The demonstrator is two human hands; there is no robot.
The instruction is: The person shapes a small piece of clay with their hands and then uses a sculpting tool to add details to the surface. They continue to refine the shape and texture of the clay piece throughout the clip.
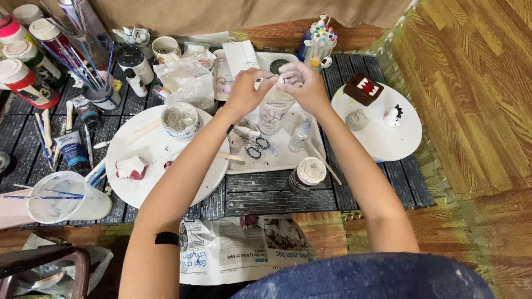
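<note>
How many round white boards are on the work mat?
2: one round white board under the person's left forearm, carrying a clay-filled bowl; another round white board at right, carrying three small figurines.

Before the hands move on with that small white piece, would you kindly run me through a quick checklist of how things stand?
1. Both hands on the piece: ok. The left hand and right hand meet around a small white piece, pinched at the fingertips.
2. What the piece is: cannot tell, too small and mostly covered.
3. Clear jar under the hands upright: ok.
4. Scissors out of the way: ok, flat on the white tray, apart from both hands.
5. Grey paste bowl steady: ok, upright on the round board.
6. Capped jar near the right forearm: ok, upright and shut.
</note>
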